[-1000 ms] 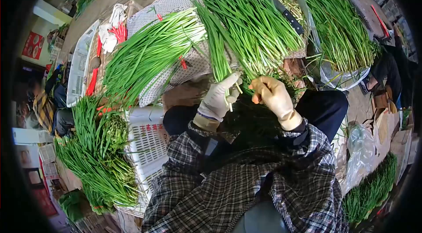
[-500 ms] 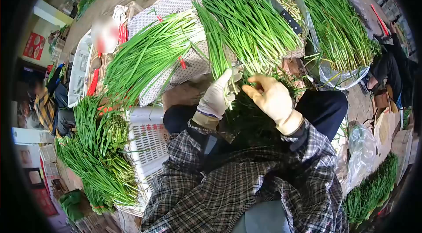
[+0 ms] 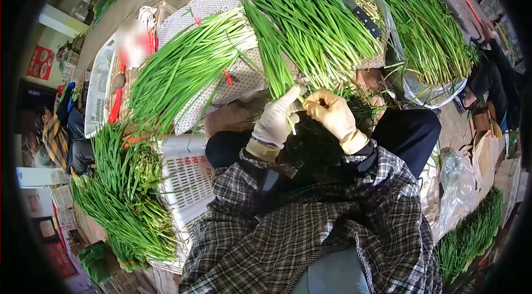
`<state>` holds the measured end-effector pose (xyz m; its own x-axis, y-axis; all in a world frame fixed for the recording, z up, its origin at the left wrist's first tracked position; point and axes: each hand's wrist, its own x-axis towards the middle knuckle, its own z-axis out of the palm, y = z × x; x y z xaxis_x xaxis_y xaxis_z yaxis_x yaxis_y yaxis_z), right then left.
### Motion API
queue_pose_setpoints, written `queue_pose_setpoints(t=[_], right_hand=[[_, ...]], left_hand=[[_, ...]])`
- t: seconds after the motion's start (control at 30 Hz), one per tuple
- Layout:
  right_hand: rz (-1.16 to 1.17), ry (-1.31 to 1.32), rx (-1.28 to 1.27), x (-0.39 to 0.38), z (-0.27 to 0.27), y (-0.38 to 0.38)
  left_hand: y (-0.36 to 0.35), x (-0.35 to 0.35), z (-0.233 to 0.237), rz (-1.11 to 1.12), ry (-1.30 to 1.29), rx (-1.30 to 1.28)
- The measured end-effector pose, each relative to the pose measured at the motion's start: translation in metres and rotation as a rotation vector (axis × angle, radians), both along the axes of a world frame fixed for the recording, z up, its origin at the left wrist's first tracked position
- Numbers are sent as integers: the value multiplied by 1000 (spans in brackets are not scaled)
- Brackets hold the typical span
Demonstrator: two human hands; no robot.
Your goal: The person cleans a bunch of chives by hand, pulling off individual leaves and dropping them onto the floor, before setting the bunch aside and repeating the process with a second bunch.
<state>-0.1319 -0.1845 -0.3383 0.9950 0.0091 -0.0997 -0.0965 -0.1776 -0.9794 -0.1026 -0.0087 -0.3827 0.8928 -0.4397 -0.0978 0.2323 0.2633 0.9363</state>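
Note:
My left hand, in a whitish glove, is closed around the lower ends of a small bunch of garlic chives. The leaves stretch away from me over the patterned cloth. Close beside it, my right hand, in a yellowish glove, has its fingers curled in a pinch near the stalk ends. What sits between those fingertips is too small to make out. Just beyond lies a big pile of chives, with a black-handled knife along its right side. A trimmed heap of chives with pale stems lies to the left.
More chives fill a clear plastic bag at the right. A white plastic crate stands by my left knee, next to another chive heap. A person sits at far left. Plastic sheeting lies at right.
My right hand has moved left, closer to my left hand, and its fingers have drawn together. The left hand keeps its hold on the small bunch.

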Motion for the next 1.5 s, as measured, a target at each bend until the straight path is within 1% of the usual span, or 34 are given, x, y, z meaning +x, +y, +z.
queue_pose_setpoints(t=[0.07,0.1,0.13,0.2,0.27,0.3,0.33,0.4,0.43,0.47,0.53,0.57,0.6,0.63,0.7,0.73,0.8,0.87,0.9,0.93,0.97,1.0,1.03,1.07,1.1,1.13,1.2,1.23,1.27,1.33,1.37,1.4,1.47,1.5], right_hand=[[-38,-103,60,-12,-4,-2],[-64,-56,-110,-20,10,-5],[-55,-2,-41,-28,10,-9],[136,104,171,-47,11,-18],[372,167,159,-65,19,-24],[403,141,-68,-73,14,-29],[449,-280,-679,-77,-3,-37],[187,-348,-870,-69,37,-18],[57,-404,-776,-61,51,-12],[-25,-442,-788,-48,60,-5],[-79,-351,-1052,-17,55,2],[-71,-404,-1100,0,39,-1],[-59,-453,-1147,16,19,-2],[-32,-309,-1243,31,6,2],[-67,-373,-1110,36,5,2],[-81,-405,-1043,39,4,3],[-71,-305,-731,21,25,9],[-56,-190,-432,9,27,14],[-53,-149,-336,5,29,14],[-89,-58,-113,1,27,14],[-120,33,111,-1,25,13],[-149,127,333,-5,25,11],[-96,145,339,-14,28,3],[-31,125,417,-24,9,-5],[50,255,271,-38,12,-10],[129,381,121,-53,16,-15],[579,-228,-649,-81,-53,-48],[994,-207,-1041,-95,-83,-75],[887,254,-1243,-82,-10,-40],[356,-179,-849,-64,16,-30],[213,-230,-756,-49,40,-20],[36,-446,-659,-34,33,-13],[108,-448,-795,-17,26,-7],[18,-455,-825,-15,36,-3]], left_hand=[[2,1,0,-8,81,-89],[1,1,5,6,16,-19],[0,0,10,21,-47,50],[-5,0,24,108,103,-8],[-13,2,36,258,531,-262],[-8,5,34,190,495,-235],[-9,5,33,157,538,-293],[-11,3,39,86,624,-396],[-12,3,45,114,642,-346],[-10,4,41,85,605,-350],[-6,8,22,18,526,-360],[-5,5,17,31,416,-357],[-5,4,19,53,446,-353],[-5,5,22,76,473,-349],[-3,6,22,112,527,-368],[-4,5,20,106,376,-274],[-6,0,14,91,82,-86],[-6,10,2,64,-163,0],[-6,11,5,45,93,-171],[-6,11,8,27,349,-340],[-3,2,8,43,-314,190],[-1,3,8,60,-148,93],[0,3,8,80,20,-7],[1,3,19,99,185,-106],[4,-3,29,65,-52,69],[4,-2,28,72,49,-46],[1,1,22,87,250,-285],[-2,2,33,129,384,-270],[-2,2,31,116,350,-271],[0,0,23,90,286,-263],[-1,-7,41,104,174,-142],[2,-4,42,90,317,-225],[9,6,38,52,607,-385],[8,4,37,101,472,-328]])
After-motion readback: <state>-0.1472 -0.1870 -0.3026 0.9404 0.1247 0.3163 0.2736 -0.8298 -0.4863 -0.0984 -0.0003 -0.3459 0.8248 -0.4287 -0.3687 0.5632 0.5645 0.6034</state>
